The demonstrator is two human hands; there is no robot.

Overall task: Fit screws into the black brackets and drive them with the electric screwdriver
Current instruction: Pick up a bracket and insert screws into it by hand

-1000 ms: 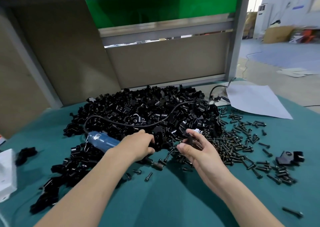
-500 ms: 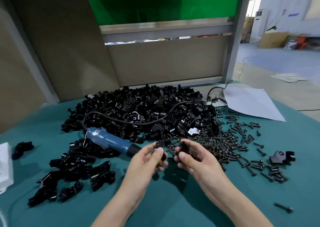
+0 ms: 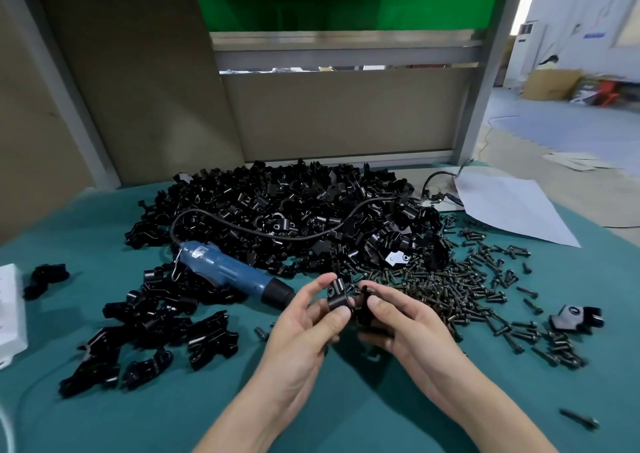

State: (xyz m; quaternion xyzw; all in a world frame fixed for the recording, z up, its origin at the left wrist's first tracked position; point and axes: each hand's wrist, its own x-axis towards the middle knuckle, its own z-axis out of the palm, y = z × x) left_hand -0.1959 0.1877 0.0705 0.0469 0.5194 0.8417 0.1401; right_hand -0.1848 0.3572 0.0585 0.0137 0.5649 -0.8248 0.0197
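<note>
**Driver down, both hands on parts**

Electric screwdriver (image 3: 228, 276), gripped by the left hand (image 3: 301, 328) a second ago, now lies free on the mat (image 3: 346, 400). Left hand pinches a black bracket (image 3: 337, 295). Right hand (image 3: 405, 321) pinches a second dark piece (image 3: 363, 309), possibly with a screw. Fitting comes next, then driving.

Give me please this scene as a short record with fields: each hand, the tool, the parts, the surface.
Left hand: pinches a small glossy black bracket
Right hand: pinches a second small black part, kind unclear
Tool: blue electric screwdriver lies left of the hands, held by no hand
Brackets: big heap of black brackets behind the hands
Screws: dark loose screws spread right of the heap
Surface: green cloth table
</note>
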